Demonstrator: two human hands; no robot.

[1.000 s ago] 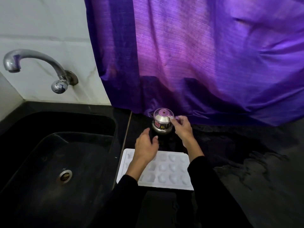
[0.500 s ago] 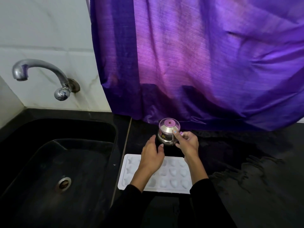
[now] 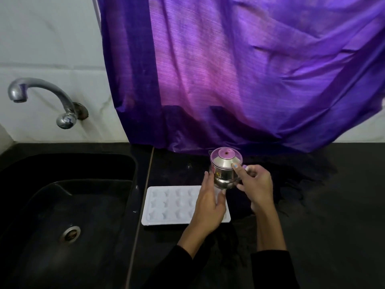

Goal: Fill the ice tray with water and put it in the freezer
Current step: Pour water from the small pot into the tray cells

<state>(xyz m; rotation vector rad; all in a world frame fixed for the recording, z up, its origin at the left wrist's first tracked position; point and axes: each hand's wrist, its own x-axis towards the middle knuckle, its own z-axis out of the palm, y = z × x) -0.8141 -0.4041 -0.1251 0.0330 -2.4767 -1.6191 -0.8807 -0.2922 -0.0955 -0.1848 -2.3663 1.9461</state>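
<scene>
A white ice tray (image 3: 166, 205) with star-shaped cells lies flat on the black counter, just right of the sink. A small steel jug (image 3: 224, 170) with a conical lid is held above the tray's far right corner. My right hand (image 3: 255, 187) grips the jug at its handle side, with the thumb resting on the lid. My left hand (image 3: 210, 203) touches the jug's left side with fingers spread, and it covers the tray's right part. I cannot see whether the cells hold water.
A black sink (image 3: 68, 205) with a metal drain (image 3: 69, 235) fills the left side. A chrome tap (image 3: 43, 97) juts from the white wall above it. A purple curtain (image 3: 239, 69) hangs down to the black counter (image 3: 323, 215) behind the jug.
My right hand has closed on the jug and brought it nearer, over the tray's far edge. My left hand has moved up against the jug's side.
</scene>
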